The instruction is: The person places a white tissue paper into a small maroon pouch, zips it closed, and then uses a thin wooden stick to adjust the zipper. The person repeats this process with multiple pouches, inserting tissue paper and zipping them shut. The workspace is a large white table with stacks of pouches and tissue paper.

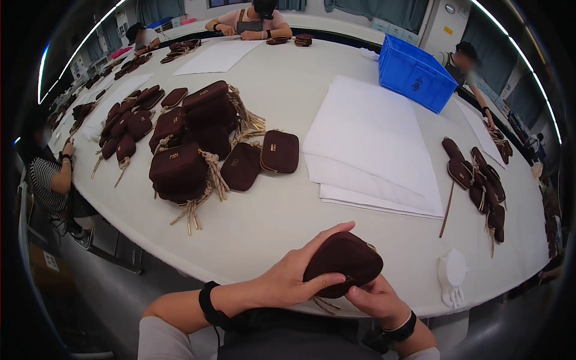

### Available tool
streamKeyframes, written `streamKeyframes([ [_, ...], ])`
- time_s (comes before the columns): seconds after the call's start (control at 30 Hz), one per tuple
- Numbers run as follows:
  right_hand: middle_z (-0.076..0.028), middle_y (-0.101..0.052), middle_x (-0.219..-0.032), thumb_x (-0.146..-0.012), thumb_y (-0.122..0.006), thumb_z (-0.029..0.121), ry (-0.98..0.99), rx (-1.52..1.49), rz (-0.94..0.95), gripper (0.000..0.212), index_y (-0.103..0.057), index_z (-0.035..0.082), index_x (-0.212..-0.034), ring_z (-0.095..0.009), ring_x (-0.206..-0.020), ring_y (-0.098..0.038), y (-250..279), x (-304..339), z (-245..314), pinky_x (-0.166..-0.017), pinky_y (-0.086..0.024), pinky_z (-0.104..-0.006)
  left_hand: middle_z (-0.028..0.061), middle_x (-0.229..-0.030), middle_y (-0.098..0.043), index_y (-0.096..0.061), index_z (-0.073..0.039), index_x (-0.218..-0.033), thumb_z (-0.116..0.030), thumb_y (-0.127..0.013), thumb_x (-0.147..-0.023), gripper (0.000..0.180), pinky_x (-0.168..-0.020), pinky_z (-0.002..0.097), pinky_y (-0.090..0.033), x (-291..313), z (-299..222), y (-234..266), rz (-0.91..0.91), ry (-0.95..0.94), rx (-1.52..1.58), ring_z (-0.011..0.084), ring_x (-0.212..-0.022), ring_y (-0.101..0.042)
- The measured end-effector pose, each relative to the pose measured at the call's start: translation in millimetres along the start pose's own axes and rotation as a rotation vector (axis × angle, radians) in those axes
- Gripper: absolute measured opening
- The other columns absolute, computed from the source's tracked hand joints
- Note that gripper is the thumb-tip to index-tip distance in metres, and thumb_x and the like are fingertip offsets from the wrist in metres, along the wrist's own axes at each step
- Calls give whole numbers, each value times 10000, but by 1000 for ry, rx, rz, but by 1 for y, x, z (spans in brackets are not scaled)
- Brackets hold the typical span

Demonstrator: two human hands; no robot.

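A dark maroon zip pouch [343,259] is held above the near edge of the table, with a beige cord tassel hanging below it. My left hand [303,270] grips its left side, thumb lying across the front and fingers behind. With the thumb and fingers closed at its lower right edge, my right hand [379,299] holds it too; part of that grip is hidden. Farther left stands a stack of like pouches [207,117] with knotted beige cords. Two single pouches, one [242,166] overlapping another [279,152], lie beside it.
White sheets [372,144] lie stacked mid-table, near a blue plastic crate [417,75]. More pouches [126,123] are heaped at left and others [480,180] at right. A white hand-shaped object [453,277] rests by the right front edge. Several people work around the white table [270,222].
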State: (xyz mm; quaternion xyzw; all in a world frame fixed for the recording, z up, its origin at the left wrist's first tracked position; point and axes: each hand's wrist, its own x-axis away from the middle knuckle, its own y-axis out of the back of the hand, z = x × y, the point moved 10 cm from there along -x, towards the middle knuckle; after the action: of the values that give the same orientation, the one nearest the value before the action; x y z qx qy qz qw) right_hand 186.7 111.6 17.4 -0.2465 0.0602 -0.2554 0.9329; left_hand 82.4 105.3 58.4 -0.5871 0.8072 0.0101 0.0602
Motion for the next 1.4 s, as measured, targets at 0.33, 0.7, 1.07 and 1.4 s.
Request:
streamKeyframes([
  [0.33, -71, -483, -1477, -1061, -480, 261, 84, -505, 38, 467, -382, 105, -1490, -244, -1392, -439, 12, -13, -7, -1166, -345, -458, 159, -1557, -360, -124, -63, -1604, -91, -779, -865, 988, -1152, 338, -323, 4, -21, -10, -77, -194, 52, 209, -1409, -400],
  [0.7, -68, -414, -1546, -1062, -431, 411, 29, -440, 61, 559, -334, 131, -1536, -267, -1435, -384, 8, -11, -16, -1190, -302, -481, 108, -1543, -406, -224, -60, -1583, -44, -668, -921, 798, -1144, 327, -357, -5, -9, -10, -81, -128, 157, 181, -1385, -431],
  [1.07, -106, -392, -1555, -1085, -277, 454, 77, -907, 79, 553, -318, 130, -1532, -291, -1448, -365, 10, -23, -14, -1202, -308, -485, 123, -1606, -265, 15, -73, -1599, -144, -780, -852, 1093, -1195, 380, -296, -19, 18, -24, -67, -131, 259, 217, -1463, -314],
  [1.4, -140, -468, -1496, -1087, -277, 454, -47, -994, -106, 558, -377, 79, -1489, -314, -1388, -451, 19, -26, -21, -1163, -379, -485, 153, -1492, -412, 37, -159, -1612, -231, -845, -805, 1198, -1141, 378, -351, -12, 15, -6, -169, -64, 149, 245, -1367, -436],
])
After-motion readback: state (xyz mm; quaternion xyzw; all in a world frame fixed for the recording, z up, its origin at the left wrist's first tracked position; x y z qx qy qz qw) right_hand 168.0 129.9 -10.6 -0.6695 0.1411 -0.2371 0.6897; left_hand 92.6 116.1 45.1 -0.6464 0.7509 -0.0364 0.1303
